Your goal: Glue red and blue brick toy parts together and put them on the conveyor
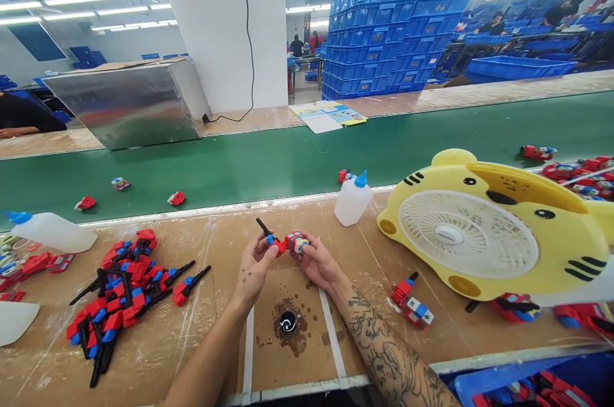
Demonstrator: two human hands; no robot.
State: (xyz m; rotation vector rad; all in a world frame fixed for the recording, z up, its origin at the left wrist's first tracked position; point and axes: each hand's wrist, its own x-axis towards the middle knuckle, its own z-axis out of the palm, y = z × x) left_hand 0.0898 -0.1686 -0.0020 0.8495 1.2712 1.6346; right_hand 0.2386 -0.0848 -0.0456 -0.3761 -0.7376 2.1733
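Observation:
My left hand [253,271] pinches a red and blue toy part with a black rod [263,228], its rod pointing up and left. In the fingers of my right hand [320,264] is a red, grey and yellow toy piece [296,242]. The two pieces meet or nearly meet between my hands; I cannot tell whether they are joined. Below them, a small round black cup [288,322] stands among wet spots on the cardboard. To the left lies a pile of red and blue toy parts with black rods [127,292]. A red toy assembly [413,304] rests right of my tattooed forearm.
A white squeeze bottle [354,203] stands upright behind my hands; another bottle [57,232] lies on its side at left. A yellow animal-faced fan [551,247] takes up the right. Beyond runs a green conveyor belt [249,167] with scattered toy pieces. A blue bin [472,384] sits lower right.

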